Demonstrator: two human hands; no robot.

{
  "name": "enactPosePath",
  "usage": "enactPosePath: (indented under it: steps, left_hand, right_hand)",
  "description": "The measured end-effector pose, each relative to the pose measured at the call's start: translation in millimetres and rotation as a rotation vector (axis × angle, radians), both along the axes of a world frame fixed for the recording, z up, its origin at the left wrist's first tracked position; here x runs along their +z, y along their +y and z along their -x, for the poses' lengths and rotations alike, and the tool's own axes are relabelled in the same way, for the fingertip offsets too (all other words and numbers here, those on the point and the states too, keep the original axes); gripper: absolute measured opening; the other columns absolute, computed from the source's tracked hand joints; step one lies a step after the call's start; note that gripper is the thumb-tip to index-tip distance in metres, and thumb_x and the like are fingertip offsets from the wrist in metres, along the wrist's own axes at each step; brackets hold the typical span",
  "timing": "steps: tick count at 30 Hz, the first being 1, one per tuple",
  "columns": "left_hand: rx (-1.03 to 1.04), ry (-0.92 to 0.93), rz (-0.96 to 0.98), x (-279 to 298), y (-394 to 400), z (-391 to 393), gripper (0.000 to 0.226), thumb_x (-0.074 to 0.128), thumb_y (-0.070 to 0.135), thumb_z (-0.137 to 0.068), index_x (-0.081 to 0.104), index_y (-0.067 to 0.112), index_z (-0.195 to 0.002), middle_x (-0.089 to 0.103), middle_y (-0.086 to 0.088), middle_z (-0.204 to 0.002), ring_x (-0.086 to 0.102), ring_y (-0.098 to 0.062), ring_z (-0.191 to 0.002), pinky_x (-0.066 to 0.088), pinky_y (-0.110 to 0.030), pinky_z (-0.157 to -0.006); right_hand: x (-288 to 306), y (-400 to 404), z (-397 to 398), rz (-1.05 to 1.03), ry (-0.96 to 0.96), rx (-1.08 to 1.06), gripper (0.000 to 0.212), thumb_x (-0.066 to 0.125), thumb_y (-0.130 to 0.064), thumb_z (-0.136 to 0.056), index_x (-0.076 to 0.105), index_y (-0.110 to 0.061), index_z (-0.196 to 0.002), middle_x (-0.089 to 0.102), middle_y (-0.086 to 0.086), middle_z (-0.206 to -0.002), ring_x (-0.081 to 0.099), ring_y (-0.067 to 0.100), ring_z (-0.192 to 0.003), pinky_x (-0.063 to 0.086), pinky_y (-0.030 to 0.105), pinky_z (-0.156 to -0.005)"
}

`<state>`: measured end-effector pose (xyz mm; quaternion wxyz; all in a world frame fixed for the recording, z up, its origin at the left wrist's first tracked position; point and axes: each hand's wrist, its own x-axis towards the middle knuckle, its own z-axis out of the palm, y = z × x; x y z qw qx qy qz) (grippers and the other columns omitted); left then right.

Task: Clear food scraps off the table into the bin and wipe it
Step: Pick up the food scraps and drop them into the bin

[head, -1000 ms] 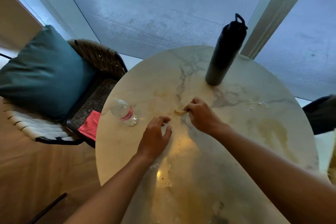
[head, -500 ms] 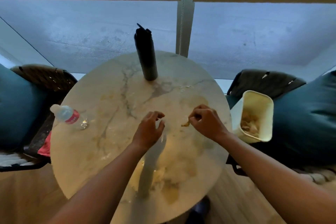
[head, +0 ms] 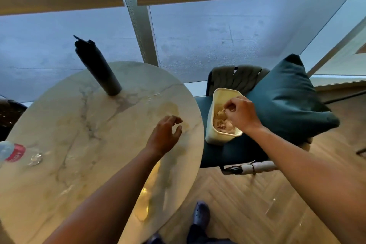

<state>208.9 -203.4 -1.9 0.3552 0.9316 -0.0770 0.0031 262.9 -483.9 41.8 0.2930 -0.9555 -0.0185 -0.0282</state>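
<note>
Your right hand (head: pixel 240 114) is over the open bin (head: pixel 213 136), and its fingers (head: pixel 229 107) are curled together and pinch a small pale scrap (head: pixel 222 110) above the heap of scraps inside. Your left hand (head: pixel 164 136) hovers over the right part of the tabletop (head: pixel 79 121); its fingers are loosely bent and spread, and they hold nothing.

The bin is cream, of smooth plastic, rectangular with rounded corners. It stands on the seat of a dark green chair (head: pixel 233 77), just beside the round edge of the tabletop but apart from it. A big teal cushion (head: pixel 287 97) leans close behind the bin on the right.

The tabletop is round, glossy marble with grey veins and yellowish smears. A tall dark flask (head: pixel 99 69) stands near the far edge. A clear plastic bottle (head: pixel 13 151) with a red label lies at the left edge. Between them the surface is free. Below is a wooden herringbone floor (head: pixel 257 204).
</note>
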Motion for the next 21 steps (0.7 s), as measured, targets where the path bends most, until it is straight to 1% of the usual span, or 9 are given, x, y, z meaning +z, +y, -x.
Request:
enactPosePath:
  steps: [3,6,9,12,14,15,17,19,21]
  left_hand:
    - [-0.013,-0.016,-0.001,0.8,-12.4,-4.9,0.021,0.067,0.022,-0.095,0.066,0.019,-0.115,0.065,0.001,-0.114,0.061,-0.010,-0.100,0.047,-0.020,-0.082]
    - [-0.022,-0.018,-0.010,-0.6,-17.3,-10.1,0.021,0.066,0.024,-0.095,0.066,0.021,-0.116,0.065,0.002,-0.114,0.062,-0.011,-0.101,0.051,-0.024,-0.084]
    - [-0.020,-0.021,-0.029,-1.9,-18.9,-13.8,0.021,0.066,0.025,-0.095,0.065,0.022,-0.115,0.065,0.002,-0.114,0.062,-0.012,-0.100,0.054,-0.029,-0.085]
    - [-0.015,-0.018,-0.042,-1.3,-21.6,-15.0,0.021,0.065,0.026,-0.095,0.065,0.022,-0.116,0.064,0.002,-0.115,0.062,-0.012,-0.100,0.054,-0.027,-0.084]
    - [-0.012,-0.021,-0.048,0.2,-22.9,-14.8,0.022,0.065,0.026,-0.096,0.065,0.022,-0.117,0.064,0.002,-0.116,0.062,-0.011,-0.100,0.053,-0.026,-0.084]
    - [-0.007,-0.022,-0.047,1.3,-23.4,-14.3,0.022,0.065,0.026,-0.096,0.065,0.022,-0.117,0.064,0.002,-0.116,0.062,-0.011,-0.099,0.052,-0.025,-0.083]
    - [0.011,-0.022,-0.046,3.9,-23.4,-11.3,0.022,0.065,0.025,-0.096,0.065,0.021,-0.118,0.064,0.001,-0.116,0.061,-0.011,-0.099,0.049,-0.022,-0.082]
    - [0.035,-0.023,-0.038,7.7,-21.3,-7.3,0.022,0.065,0.024,-0.096,0.065,0.019,-0.117,0.065,0.001,-0.116,0.062,-0.012,-0.100,0.047,-0.022,-0.082]
    - [0.069,-0.023,-0.027,10.7,-14.8,-0.8,0.021,0.065,0.024,-0.096,0.065,0.019,-0.117,0.065,0.001,-0.116,0.061,-0.013,-0.101,0.047,-0.023,-0.082]
  right_hand:
    - [-3.7,-22.5,-10.0,0.014,0.026,-0.038,0.017,0.069,0.001,-0.083,0.075,-0.014,-0.087,0.068,0.005,-0.095,0.065,0.022,-0.089,0.042,0.021,-0.078]
    - [-7.6,-33.4,-14.2,0.029,0.136,-0.059,0.027,0.067,-0.001,-0.085,0.073,-0.017,-0.106,0.072,0.010,-0.108,0.068,0.026,-0.100,0.047,0.025,-0.082]
    - [-10.2,-34.6,-11.0,0.061,0.209,-0.035,0.035,0.067,-0.010,-0.088,0.069,-0.022,-0.121,0.070,0.012,-0.118,0.065,0.029,-0.108,0.047,0.030,-0.087]
    - [-10.2,-30.1,-7.4,0.073,0.231,0.013,0.035,0.067,-0.018,-0.090,0.067,-0.027,-0.125,0.071,0.010,-0.117,0.066,0.028,-0.105,0.050,0.034,-0.090]
    - [-9.9,-24.4,-4.6,0.068,0.235,0.043,0.034,0.067,-0.021,-0.091,0.067,-0.028,-0.125,0.070,0.008,-0.120,0.066,0.029,-0.108,0.051,0.037,-0.092]
    - [-9.8,-21.1,-2.9,0.072,0.238,0.060,0.034,0.066,-0.022,-0.092,0.067,-0.028,-0.126,0.069,0.007,-0.123,0.065,0.028,-0.110,0.050,0.036,-0.092]
    - [-9.6,-11.8,0.9,0.089,0.240,0.112,0.033,0.064,-0.024,-0.094,0.066,-0.025,-0.127,0.067,0.003,-0.127,0.063,0.026,-0.111,0.046,0.031,-0.088]
    - [-9.5,0.0,5.3,0.079,0.243,0.164,0.033,0.064,-0.028,-0.095,0.065,-0.022,-0.128,0.065,0.002,-0.129,0.062,0.023,-0.114,0.046,0.029,-0.090]
    - [-9.0,14.7,10.4,0.070,0.251,0.219,0.035,0.063,-0.035,-0.095,0.063,-0.024,-0.128,0.063,0.001,-0.132,0.060,0.023,-0.118,0.050,0.038,-0.098]
